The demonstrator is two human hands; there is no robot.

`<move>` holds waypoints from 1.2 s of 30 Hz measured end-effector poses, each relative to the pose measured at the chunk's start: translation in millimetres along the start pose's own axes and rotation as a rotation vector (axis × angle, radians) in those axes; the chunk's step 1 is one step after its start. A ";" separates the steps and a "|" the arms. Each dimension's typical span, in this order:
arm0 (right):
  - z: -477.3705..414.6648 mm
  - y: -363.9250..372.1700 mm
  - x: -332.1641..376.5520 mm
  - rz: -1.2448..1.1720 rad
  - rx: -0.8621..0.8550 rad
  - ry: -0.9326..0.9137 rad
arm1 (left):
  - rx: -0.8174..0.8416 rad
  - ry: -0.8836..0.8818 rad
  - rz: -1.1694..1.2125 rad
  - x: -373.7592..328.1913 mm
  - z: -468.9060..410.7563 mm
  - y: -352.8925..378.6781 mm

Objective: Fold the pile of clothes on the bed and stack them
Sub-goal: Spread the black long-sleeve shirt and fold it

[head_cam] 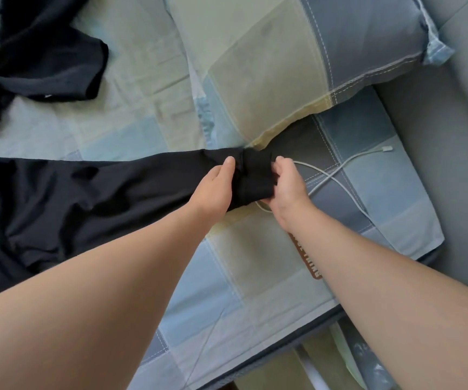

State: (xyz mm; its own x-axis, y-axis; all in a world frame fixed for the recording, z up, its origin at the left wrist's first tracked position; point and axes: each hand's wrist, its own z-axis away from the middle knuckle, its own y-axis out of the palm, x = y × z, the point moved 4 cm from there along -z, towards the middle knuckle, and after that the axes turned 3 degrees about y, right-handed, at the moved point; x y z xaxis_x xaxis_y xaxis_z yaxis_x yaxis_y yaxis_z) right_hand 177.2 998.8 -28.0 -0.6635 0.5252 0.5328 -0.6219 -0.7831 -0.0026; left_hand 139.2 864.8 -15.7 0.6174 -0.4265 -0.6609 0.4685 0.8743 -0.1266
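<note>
A long black garment (pixel 86 192) lies stretched across the checked bed sheet (pixel 131 119) from the left edge to the middle. Its narrow end sits between my two hands. My left hand (pixel 216 190) grips that end from the left, thumb on top of the cloth. My right hand (pixel 286 184) pinches the end's tip from the right, fingers curled under the fabric. More black clothing (pixel 38 54) lies crumpled at the top left of the bed.
A checked pillow (pixel 297 60) lies just beyond the hands. A white charging cable (pixel 348 161) loops on the sheet to the right of my right hand. The grey padded headboard (pixel 446 153) borders the bed on the right. The mattress edge runs along the bottom right.
</note>
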 end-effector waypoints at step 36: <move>41.9 61.8 -12.9 0.725 0.296 -0.337 | -0.219 -0.141 0.395 28.3 34.9 -82.6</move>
State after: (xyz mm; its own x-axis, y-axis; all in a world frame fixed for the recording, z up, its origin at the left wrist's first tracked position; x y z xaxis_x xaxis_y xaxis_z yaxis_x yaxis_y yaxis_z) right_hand 164.8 929.7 0.4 -0.6671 -0.2304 0.7085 0.0743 -0.9668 -0.2444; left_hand 140.0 772.4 1.9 0.8086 -0.0659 -0.5847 0.0457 0.9977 -0.0494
